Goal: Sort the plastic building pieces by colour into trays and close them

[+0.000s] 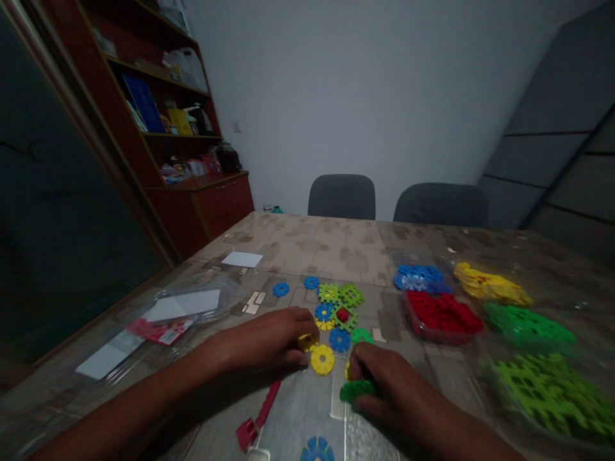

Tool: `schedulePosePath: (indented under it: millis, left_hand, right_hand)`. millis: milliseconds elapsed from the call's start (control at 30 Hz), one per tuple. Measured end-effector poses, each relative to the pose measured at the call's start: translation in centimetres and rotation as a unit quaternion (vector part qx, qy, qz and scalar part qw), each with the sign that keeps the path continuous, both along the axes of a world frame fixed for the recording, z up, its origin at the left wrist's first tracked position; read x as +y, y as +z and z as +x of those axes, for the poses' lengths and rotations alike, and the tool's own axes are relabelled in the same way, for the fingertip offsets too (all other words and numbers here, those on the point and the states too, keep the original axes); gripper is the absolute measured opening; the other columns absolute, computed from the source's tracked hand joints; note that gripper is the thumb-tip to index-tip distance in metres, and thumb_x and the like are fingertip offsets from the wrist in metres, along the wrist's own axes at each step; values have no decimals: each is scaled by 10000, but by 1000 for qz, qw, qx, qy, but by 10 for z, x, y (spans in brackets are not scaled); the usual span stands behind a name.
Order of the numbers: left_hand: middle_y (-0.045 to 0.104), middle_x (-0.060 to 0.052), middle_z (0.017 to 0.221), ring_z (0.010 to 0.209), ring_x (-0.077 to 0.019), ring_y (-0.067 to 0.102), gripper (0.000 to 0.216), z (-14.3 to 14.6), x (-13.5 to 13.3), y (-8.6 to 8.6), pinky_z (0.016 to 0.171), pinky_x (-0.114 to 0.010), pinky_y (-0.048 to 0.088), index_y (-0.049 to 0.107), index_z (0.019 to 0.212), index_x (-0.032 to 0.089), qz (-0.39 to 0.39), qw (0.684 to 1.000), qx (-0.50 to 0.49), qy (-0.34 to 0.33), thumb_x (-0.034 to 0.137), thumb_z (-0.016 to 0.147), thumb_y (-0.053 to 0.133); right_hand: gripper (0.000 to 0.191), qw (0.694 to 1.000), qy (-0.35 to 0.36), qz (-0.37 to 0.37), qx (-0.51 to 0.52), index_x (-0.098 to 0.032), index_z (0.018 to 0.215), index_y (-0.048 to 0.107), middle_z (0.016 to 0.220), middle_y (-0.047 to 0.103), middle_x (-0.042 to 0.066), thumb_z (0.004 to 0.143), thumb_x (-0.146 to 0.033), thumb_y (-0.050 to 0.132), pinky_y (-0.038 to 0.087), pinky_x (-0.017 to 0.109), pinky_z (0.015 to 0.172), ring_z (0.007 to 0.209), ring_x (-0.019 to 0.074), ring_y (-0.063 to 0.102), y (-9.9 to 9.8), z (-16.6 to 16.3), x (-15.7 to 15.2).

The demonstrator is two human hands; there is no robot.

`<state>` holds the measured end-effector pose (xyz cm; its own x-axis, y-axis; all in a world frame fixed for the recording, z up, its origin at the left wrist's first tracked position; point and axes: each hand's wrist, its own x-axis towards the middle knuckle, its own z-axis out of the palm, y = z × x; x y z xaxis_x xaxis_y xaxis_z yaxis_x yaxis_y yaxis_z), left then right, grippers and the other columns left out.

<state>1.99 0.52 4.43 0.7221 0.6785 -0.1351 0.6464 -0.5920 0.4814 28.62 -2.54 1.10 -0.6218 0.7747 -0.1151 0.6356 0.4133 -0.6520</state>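
Observation:
My left hand is closed with its fingertips on a yellow notched disc. Another yellow notched disc lies flat just beside those fingertips. My right hand grips a green notched piece between thumb and fingers, partly covered by the hand. A bit of yellow shows at its knuckles; whether it is held I cannot tell. Ahead of both hands lie blue notched discs, a green disc, and light green square pieces, one with a red piece on it.
At right stand clear containers of red pieces, blue pieces, yellow pieces, green pieces and light green pieces. A dark red stick and blue disc lie near me. Plastic packaging covers the left side.

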Motion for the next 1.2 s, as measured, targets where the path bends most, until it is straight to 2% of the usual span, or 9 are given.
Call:
schedulePosePath:
  millis: [100, 200, 300, 467, 667, 800, 933, 1067, 1200]
  left_hand:
    - [622, -84, 1189, 1092, -257, 589, 227, 1, 0, 0, 967, -375, 470, 606, 1091, 218, 1, 1000, -2, -11, 161, 883, 675]
    - [615, -81, 1176, 1068, -251, 588, 180, 0, 2, -2, 956, -369, 470, 609, 1073, 222, 0, 1000, -8, -14, 192, 904, 661]
    - [606, -73, 1158, 1045, -248, 584, 151, -2, 4, -5, 938, -355, 472, 619, 1041, 216, 2, 1000, -13, -16, 204, 899, 667]
    - [603, -60, 1162, 1066, -242, 570, 147, -3, 7, -8, 947, -338, 460, 622, 1059, 236, 2, 999, -29, -19, 231, 914, 645]
    - [599, -78, 1206, 1083, -250, 574, 200, -3, 8, -10, 972, -353, 449, 610, 1137, 233, 4, 999, -35, -23, 242, 938, 600]
    - [595, -71, 1206, 1096, -241, 571, 206, -3, 8, -10, 974, -337, 451, 606, 1147, 241, 5, 999, -42, -26, 227, 942, 591]
    - [596, -73, 1179, 1058, -248, 571, 186, -3, 8, -11, 950, -351, 460, 608, 1128, 243, 17, 999, -34, -19, 251, 942, 591]
    - [602, -70, 1132, 1013, -250, 576, 153, -3, 8, -12, 917, -348, 469, 612, 1089, 241, 22, 999, -32, -14, 283, 944, 591]
    - [598, -69, 1129, 1008, -245, 582, 146, -3, 8, -11, 911, -337, 466, 616, 1086, 240, 22, 999, -36, -15, 275, 948, 584]
  right_hand:
    - [181, 999, 11, -4, 34, -204, 919, 613, 945, 683, 15, 775, -100, 642, 429, 279, 746, 888, 187, 609, 0, 1, 8]
    - [216, 999, 18, 7, 45, -220, 1065, 674, 1035, 728, 54, 869, -153, 610, 460, 315, 830, 955, 212, 646, 4, 6, 15]
    - [235, 999, 21, 38, 31, -242, 1107, 701, 1025, 755, 63, 927, -197, 559, 479, 302, 778, 898, 209, 675, 10, 12, 20]
    - [217, 998, 49, 43, 9, -224, 967, 713, 881, 748, 39, 960, -204, 497, 450, 253, 650, 747, 163, 660, 13, 19, 27]
    - [166, 995, 32, 68, -58, -192, 771, 619, 748, 667, 22, 910, -168, 531, 368, 247, 562, 612, 129, 553, 16, 28, 28]
    - [101, 996, 44, 37, -63, -212, 887, 641, 935, 684, 46, 873, -152, 561, 458, 278, 691, 782, 170, 608, 25, 33, 9]
    - [323, 994, 65, 5, -87, -232, 1030, 648, 1207, 644, 92, 764, -51, 618, 478, 372, 908, 1055, 252, 610, 22, 31, -2]
    - [655, 994, 36, -25, -95, -265, 1299, 555, 1508, 452, 120, 695, -60, 704, 342, 496, 1087, 1351, 344, 417, 7, 32, 5]
    - [467, 993, 15, -40, -113, -248, 1100, 598, 1208, 629, 61, 662, -156, 729, 438, 405, 882, 1067, 272, 573, -3, 36, 12]
